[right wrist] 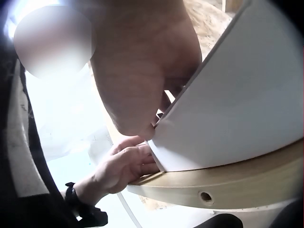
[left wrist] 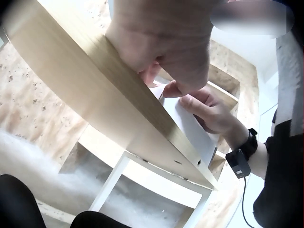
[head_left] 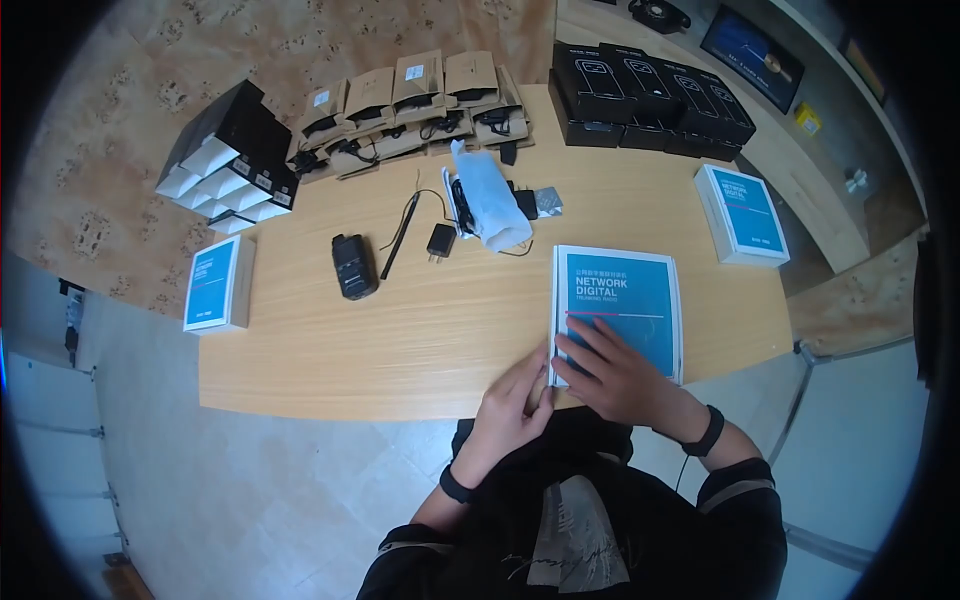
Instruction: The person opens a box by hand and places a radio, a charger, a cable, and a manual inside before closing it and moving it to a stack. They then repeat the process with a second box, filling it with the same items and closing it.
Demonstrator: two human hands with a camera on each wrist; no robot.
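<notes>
A white box with a blue printed lid (head_left: 630, 285), marked "NETWORK DIGITAL", lies at the table's front edge before the person. The left hand (head_left: 511, 415) grips its near left corner, thumb at the front and fingers along the side. Across the lid rests the right hand (head_left: 615, 380), its spread fingers reaching toward the left edge. In the left wrist view, the right hand (left wrist: 216, 114) lies along the box's white front (left wrist: 192, 130). The right wrist view has the left hand (right wrist: 128, 164) low at the corner, below the box's pale wall (right wrist: 228, 104).
A black handheld radio (head_left: 354, 266), an antenna (head_left: 400, 237), a charger plug (head_left: 441, 240) and a bubble-wrap bag (head_left: 490, 200) lie mid-table. Similar blue boxes stand left (head_left: 215, 285) and right (head_left: 745, 215). Brown packets (head_left: 418, 85) and stacked black boxes (head_left: 650, 95) line the back.
</notes>
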